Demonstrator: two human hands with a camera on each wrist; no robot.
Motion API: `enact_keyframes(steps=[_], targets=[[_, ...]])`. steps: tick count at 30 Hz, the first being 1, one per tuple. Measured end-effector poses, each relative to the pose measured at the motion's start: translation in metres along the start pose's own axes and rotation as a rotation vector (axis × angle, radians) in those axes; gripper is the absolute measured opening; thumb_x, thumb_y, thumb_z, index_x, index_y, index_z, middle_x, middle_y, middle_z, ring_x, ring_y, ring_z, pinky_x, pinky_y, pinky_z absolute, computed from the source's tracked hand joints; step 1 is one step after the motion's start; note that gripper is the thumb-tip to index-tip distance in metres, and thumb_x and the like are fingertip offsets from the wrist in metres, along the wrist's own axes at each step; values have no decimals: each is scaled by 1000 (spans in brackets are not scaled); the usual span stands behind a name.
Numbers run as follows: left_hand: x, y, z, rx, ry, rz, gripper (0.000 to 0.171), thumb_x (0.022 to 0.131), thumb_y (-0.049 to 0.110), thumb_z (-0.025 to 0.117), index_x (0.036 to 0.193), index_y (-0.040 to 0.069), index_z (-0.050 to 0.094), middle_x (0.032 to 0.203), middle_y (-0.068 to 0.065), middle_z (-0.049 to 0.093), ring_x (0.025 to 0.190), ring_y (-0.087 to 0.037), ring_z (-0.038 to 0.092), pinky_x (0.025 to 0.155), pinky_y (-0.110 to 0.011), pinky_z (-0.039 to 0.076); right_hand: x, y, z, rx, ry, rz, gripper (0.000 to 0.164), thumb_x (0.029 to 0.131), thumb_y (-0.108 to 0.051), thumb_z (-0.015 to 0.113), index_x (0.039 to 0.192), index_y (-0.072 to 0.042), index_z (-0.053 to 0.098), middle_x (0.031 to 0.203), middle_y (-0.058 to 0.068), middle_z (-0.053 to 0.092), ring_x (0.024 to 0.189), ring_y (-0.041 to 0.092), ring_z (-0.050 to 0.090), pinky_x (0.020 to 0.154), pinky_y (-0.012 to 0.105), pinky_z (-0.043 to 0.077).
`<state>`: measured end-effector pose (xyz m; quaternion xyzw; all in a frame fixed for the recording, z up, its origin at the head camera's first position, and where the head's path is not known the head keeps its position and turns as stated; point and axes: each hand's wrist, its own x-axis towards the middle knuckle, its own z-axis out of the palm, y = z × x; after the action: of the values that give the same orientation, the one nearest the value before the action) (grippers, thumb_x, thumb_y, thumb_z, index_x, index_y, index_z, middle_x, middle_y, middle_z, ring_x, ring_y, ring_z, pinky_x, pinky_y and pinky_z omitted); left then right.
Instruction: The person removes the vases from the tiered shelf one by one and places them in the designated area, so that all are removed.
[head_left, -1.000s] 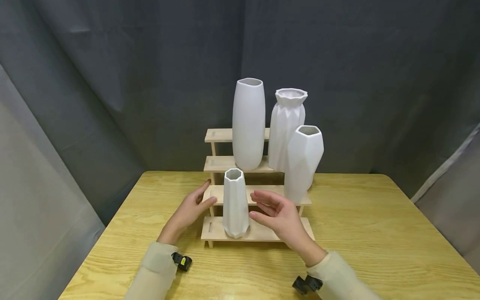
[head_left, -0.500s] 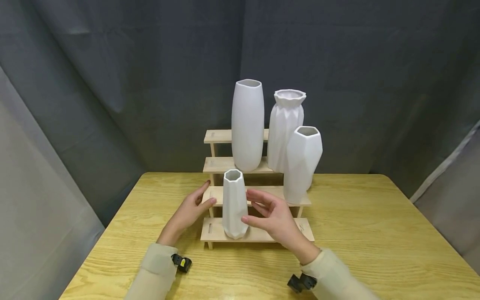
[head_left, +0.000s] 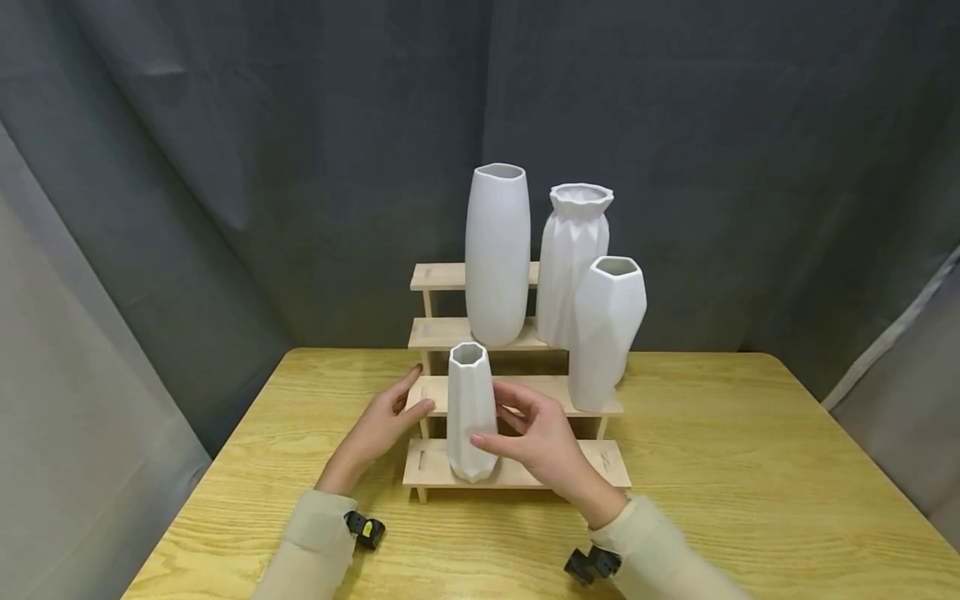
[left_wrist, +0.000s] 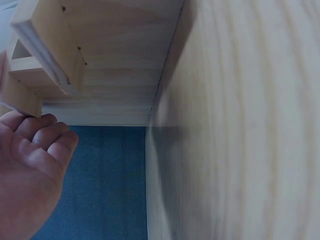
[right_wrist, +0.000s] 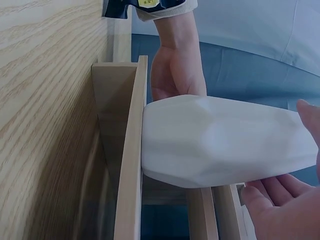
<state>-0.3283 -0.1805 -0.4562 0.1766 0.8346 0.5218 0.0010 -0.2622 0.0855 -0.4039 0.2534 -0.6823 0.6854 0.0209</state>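
Right hand (head_left: 542,440) has just closed round the small white vase (head_left: 463,408), left of centre on the nearest shelf (head_left: 517,477) — apparently now steadied — while the left hand (head_left: 380,429) spreads wide at the rack's (head_left: 438,335) left side.

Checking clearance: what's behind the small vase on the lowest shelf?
Behind the small vase, the head view shows the next shelf up and, farther back, the tall smooth vase. The stretch of shelf the small vase covers can't be seen.
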Motion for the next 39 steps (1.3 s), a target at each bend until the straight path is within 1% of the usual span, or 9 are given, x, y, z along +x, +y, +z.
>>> enact_keyframes(steps=[6,12,17,24,30,33,35,39], targets=[[1,-2,-2,-13,-11,9,79,95,48,62,157,15,27,160,1,23,145,-24,24,115,-42,26,5,1,4,-23,17,35,63,76,-10,87,133,-7,60,129,9,62,121,23,58,101,29,45],[1,-5,0,-15,-14,9,78,95,48,63,157,17,27,159,4,24,144,-22,25,115,-40,27,7,1,6,-4,12,45,59,77,-10,86,131,-8,61,126,11,63,117,25,60,98,31,48],[1,-5,1,-18,-12,1,79,95,49,62,157,17,27,160,4,23,145,-23,25,115,-41,27,8,1,7,26,7,54,55,79,-9,85,129,-6,62,124,14,63,114,28,62,94,35,52],[2,-4,0,-22,-2,-14,79,94,50,63,158,19,27,160,5,23,145,-22,24,116,-39,26,8,-1,9,58,14,61,58,78,-7,85,131,-4,61,124,16,63,111,30,65,89,38,55],[1,-1,1,-29,-5,-6,77,95,48,63,158,20,27,160,3,23,145,-27,25,116,-44,26,3,-6,7,76,11,67,59,79,-6,84,133,-4,59,124,18,63,109,31,66,87,40,56],[1,-2,0,-42,-5,-6,76,96,44,64,157,20,27,160,1,23,145,-29,24,116,-46,25,0,-10,6,65,5,75,60,80,-8,84,134,-4,58,123,18,63,107,31,66,85,40,56],[0,-3,0,-44,-6,-6,75,96,42,63,158,18,27,161,-1,22,145,-30,23,116,-47,25,-2,-12,5,67,8,77,59,80,-9,84,133,-4,59,122,18,63,106,30,67,85,40,57],[0,-2,0,-36,-5,-8,76,96,44,63,157,18,27,161,-1,21,145,-28,23,116,-45,25,-8,-17,2,81,24,79,58,79,-6,84,131,-3,60,121,18,64,106,31,67,86,41,56]])
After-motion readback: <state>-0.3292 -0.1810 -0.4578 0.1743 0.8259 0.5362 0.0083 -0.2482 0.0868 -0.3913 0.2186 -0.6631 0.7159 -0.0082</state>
